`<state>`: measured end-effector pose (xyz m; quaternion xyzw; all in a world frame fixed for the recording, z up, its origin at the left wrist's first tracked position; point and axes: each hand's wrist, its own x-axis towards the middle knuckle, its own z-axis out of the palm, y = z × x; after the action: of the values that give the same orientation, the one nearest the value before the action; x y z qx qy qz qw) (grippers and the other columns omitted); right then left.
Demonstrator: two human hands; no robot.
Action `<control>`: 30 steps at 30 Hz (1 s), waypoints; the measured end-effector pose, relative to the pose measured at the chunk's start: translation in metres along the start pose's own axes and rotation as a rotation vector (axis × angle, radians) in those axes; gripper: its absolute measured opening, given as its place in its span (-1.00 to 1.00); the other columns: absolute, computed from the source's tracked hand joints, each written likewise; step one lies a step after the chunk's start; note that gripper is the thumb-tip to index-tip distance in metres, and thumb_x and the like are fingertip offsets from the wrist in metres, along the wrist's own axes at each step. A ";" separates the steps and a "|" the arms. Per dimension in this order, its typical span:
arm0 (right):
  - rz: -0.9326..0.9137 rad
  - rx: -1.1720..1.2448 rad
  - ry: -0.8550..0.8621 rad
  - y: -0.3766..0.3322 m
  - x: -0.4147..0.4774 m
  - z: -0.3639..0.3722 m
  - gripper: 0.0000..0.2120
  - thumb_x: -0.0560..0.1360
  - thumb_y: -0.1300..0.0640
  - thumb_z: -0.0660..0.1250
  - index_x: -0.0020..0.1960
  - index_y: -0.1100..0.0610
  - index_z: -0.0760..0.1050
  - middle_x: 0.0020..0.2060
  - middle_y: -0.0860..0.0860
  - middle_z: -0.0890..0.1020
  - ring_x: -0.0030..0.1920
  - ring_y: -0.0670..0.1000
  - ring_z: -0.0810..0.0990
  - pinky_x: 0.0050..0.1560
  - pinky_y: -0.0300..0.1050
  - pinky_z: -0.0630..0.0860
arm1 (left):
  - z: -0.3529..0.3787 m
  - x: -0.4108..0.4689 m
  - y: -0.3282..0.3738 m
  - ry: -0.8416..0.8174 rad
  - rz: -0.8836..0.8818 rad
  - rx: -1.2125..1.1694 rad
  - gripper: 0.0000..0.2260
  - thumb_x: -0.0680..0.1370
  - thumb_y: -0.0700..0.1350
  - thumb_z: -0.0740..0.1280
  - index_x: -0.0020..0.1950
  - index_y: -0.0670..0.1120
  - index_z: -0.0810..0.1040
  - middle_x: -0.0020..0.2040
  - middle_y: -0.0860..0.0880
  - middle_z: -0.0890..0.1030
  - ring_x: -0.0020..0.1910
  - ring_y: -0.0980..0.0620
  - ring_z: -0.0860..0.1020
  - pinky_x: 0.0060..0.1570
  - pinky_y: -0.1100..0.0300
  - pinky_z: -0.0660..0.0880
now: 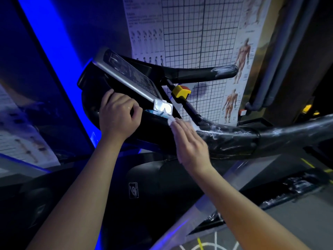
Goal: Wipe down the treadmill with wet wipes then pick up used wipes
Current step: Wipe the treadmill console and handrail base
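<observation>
The wipes pack [163,110], lid raised, and the yellow stop block [181,91] crowd the console's [129,74] right corner. Past the right hand [189,143], the wrapped handrail [234,139] seems unobstructed, though blurred.

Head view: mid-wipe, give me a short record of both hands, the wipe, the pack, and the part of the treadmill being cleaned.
left hand: fingers curled, grips the lower edge of the console
right hand: fingers straight, presses a wipe where the console meets the handrail
wipe: white, only its edge shows past the fingertips
wipe pack: sits on the console between the hands, lid flipped open
handrail: black, wrapped in clear film
stop switch: yellow and red, above the pack, untouched
</observation>
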<state>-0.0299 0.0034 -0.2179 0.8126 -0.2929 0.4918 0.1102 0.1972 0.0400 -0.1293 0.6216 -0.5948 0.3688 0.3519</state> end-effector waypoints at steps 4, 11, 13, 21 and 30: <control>0.034 -0.079 0.006 0.052 -0.033 -0.026 -0.57 0.50 0.43 0.26 0.35 0.31 0.53 0.35 0.20 0.56 0.35 0.15 0.55 0.28 0.11 0.56 | 0.001 0.000 0.001 0.011 -0.019 0.002 -0.76 0.54 -0.11 0.23 -0.25 -0.10 0.63 -0.24 -0.03 0.66 -0.09 -0.12 0.58 0.45 -0.05 0.34; 0.109 0.114 0.050 0.006 0.009 -0.012 -0.72 0.57 0.29 0.30 0.25 0.20 0.63 0.20 0.09 0.68 0.16 0.09 0.68 0.05 0.07 0.68 | -0.002 0.002 0.005 0.017 -0.040 -0.001 -0.78 0.51 -0.11 0.24 -0.27 -0.10 0.62 -0.27 -0.03 0.64 -0.11 -0.12 0.57 0.44 -0.06 0.35; 0.108 0.227 0.035 -0.036 0.040 0.003 -0.70 0.59 0.23 0.23 0.24 0.17 0.65 0.18 0.05 0.69 0.14 0.04 0.69 0.00 0.01 0.69 | -0.002 0.002 0.004 0.001 -0.034 -0.001 -0.78 0.52 -0.11 0.24 -0.27 -0.09 0.61 -0.27 -0.03 0.64 -0.11 -0.12 0.58 0.43 -0.05 0.36; -0.020 0.246 0.003 -0.036 0.020 0.011 -0.66 0.65 0.31 0.27 0.41 0.25 0.50 0.40 0.13 0.52 0.44 0.07 0.47 0.36 0.10 0.50 | -0.002 0.000 -0.002 -0.042 0.014 -0.008 -0.77 0.54 -0.14 0.21 -0.23 -0.06 0.63 -0.20 0.00 0.67 -0.05 -0.12 0.60 0.43 -0.05 0.32; -0.046 0.124 -0.068 0.056 -0.059 -0.030 -0.60 0.66 0.43 0.04 0.44 0.30 0.43 0.46 0.16 0.44 0.50 0.15 0.39 0.38 0.27 0.43 | -0.002 0.001 0.003 0.006 -0.018 -0.012 -0.77 0.52 -0.13 0.23 -0.26 -0.09 0.62 -0.25 -0.03 0.65 -0.10 -0.13 0.58 0.44 -0.06 0.34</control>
<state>-0.1044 -0.0060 -0.2602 0.8406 -0.2466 0.4783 0.0610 0.1939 0.0409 -0.1279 0.6239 -0.5902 0.3638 0.3606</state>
